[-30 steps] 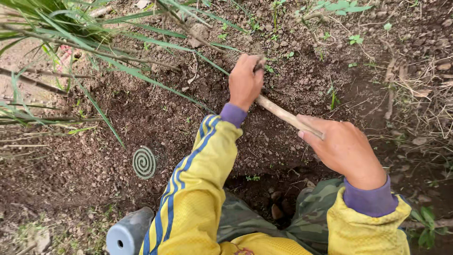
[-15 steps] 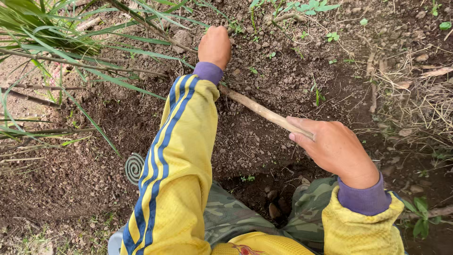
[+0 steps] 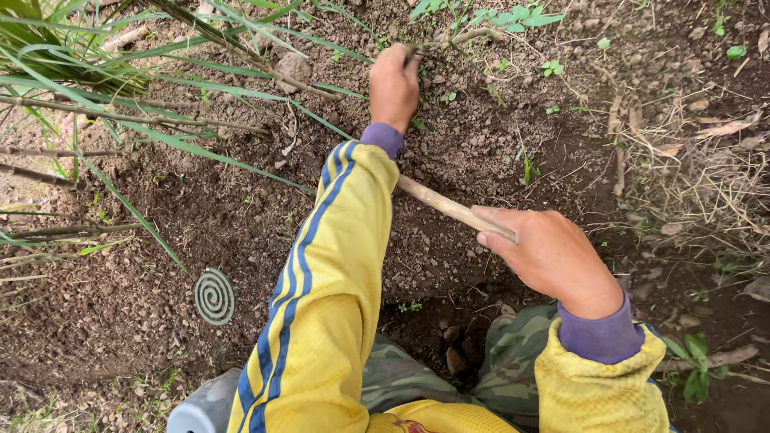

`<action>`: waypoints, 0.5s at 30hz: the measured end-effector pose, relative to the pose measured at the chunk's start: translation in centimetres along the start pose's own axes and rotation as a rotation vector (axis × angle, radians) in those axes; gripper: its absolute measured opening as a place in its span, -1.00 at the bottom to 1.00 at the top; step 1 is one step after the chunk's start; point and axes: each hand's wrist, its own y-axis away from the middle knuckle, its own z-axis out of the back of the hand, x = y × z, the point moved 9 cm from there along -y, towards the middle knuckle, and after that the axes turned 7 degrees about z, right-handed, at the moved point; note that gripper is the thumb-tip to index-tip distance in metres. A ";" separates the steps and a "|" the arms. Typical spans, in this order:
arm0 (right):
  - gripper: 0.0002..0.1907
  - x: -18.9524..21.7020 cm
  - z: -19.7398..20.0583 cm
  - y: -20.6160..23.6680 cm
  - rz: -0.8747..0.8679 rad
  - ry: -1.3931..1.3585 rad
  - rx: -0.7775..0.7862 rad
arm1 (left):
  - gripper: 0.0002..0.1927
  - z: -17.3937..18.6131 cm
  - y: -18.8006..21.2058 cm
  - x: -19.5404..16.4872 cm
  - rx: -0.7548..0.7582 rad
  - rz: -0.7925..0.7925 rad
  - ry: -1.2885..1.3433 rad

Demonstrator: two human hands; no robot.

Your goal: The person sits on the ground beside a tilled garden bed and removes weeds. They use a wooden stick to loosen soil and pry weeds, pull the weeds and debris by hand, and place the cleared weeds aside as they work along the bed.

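Observation:
My left hand (image 3: 393, 84) reaches far forward over dark loose soil (image 3: 449, 136), its fingers closed on a thin weed stem (image 3: 461, 36) at the ground. My right hand (image 3: 549, 256) is wrapped around the near end of a pale wooden stick (image 3: 449, 207). From there the stick slants up and to the left and passes under my left forearm, which hides its far end. Both arms are in yellow sleeves with purple cuffs; the left sleeve (image 3: 321, 281) has blue stripes.
Long green grass blades and dry stalks (image 3: 96, 96) fill the upper left. A green spiral coil (image 3: 214, 296) lies on the soil at left. Dry straw (image 3: 706, 168) covers the right side. My camouflage trousers (image 3: 513, 361) and a grey rounded object (image 3: 200, 409) are at the bottom.
My left hand has left the stick and stretched forward to the weed at the top. The right hand stays on the stick, which now lies under the left forearm.

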 end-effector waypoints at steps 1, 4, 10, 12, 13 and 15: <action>-0.58 0.1 0.1 -0.1 0.014 -0.010 -0.006 | -0.86 0.7 -0.5 0.8 -0.026 0.024 0.017; -0.58 -0.2 0.0 -0.2 -0.027 -0.015 0.013 | -0.86 4.6 -1.3 4.3 -0.211 0.239 0.043; -0.57 -0.1 -0.7 -0.6 0.015 0.001 0.037 | -0.67 4.9 -0.9 1.7 -0.124 -0.012 -0.199; -0.57 0.0 -0.7 -0.6 0.027 -0.003 0.034 | -0.74 3.7 -0.7 1.7 -0.070 0.065 -0.252; -0.57 0.1 -0.6 -0.6 0.041 -0.010 0.020 | -0.76 3.2 -0.6 1.9 -0.043 0.109 -0.281; -0.56 0.0 -0.1 -0.6 0.015 -0.004 0.017 | -0.84 1.6 -0.6 2.3 0.078 0.167 -0.269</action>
